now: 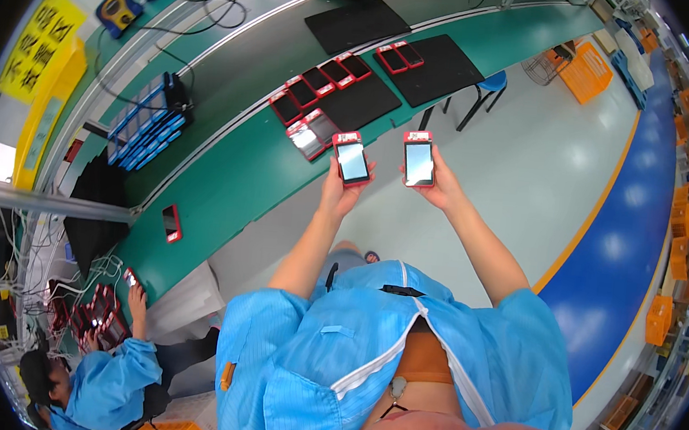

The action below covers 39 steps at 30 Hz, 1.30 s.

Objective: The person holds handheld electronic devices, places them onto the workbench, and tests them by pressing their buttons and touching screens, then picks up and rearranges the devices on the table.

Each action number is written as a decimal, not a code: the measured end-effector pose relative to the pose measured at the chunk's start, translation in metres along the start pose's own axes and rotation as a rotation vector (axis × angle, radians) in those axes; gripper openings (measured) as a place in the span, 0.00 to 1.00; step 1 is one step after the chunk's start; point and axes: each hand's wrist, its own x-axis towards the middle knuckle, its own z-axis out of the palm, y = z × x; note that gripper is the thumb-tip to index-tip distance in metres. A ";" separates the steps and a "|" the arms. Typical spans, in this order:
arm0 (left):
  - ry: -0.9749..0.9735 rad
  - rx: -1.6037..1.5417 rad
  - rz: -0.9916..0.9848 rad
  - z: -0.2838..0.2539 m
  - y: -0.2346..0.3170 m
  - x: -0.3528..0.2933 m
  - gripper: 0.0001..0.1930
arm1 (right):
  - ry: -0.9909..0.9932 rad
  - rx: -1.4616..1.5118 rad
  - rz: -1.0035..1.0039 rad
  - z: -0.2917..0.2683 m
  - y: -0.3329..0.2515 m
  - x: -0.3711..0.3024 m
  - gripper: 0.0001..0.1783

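Left hand (340,188): grasping a red-cased rectangular handheld device with a lit pale screen (352,162), thumb on its left edge, fingers around its right edge. Right hand (442,189): grasping a second red-cased device, also lit (419,162), fingers showing at both edges. Both units are raised in front of the person, face up, side by side and apart, top ends pointing away.

On the long green workbench (225,180), beyond and left of the left hand, a row of five dark-screened red-cased devices (318,82) lies along a flat black rectangular mat (370,107). Just nearer, two further red-cased units (310,134) lie together, their screens reflecting light. Farther right, a pair of dark-screened units (392,59) lies on another black mat (443,76).

One separate red-cased unit (172,223) lies far left on the bench. At near left, a co-worker in a blue smock (112,383) has one hand (138,303) at a small red-edged device (131,277).
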 end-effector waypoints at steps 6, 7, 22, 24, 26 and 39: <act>0.120 0.012 -0.109 -0.017 -0.026 0.204 0.30 | 0.190 0.007 0.057 -0.101 -0.086 0.159 0.30; 0.127 0.025 -0.120 -0.022 -0.029 0.221 0.30 | 0.211 0.010 0.071 -0.112 -0.093 0.177 0.30; 0.547 -0.026 -0.061 -0.045 -0.022 0.322 0.31 | 0.141 -0.129 0.547 -0.148 -0.096 0.386 0.30; 0.604 0.043 0.048 -0.047 -0.027 0.322 0.30 | 0.134 -0.154 0.575 -0.142 -0.096 0.391 0.27; 0.655 0.095 0.141 -0.049 -0.036 0.326 0.29 | 0.122 -0.333 0.512 -0.140 -0.093 0.400 0.28; 1.505 0.939 0.684 -0.015 -0.056 0.301 0.17 | -0.402 -1.481 -0.038 -0.105 -0.126 0.410 0.17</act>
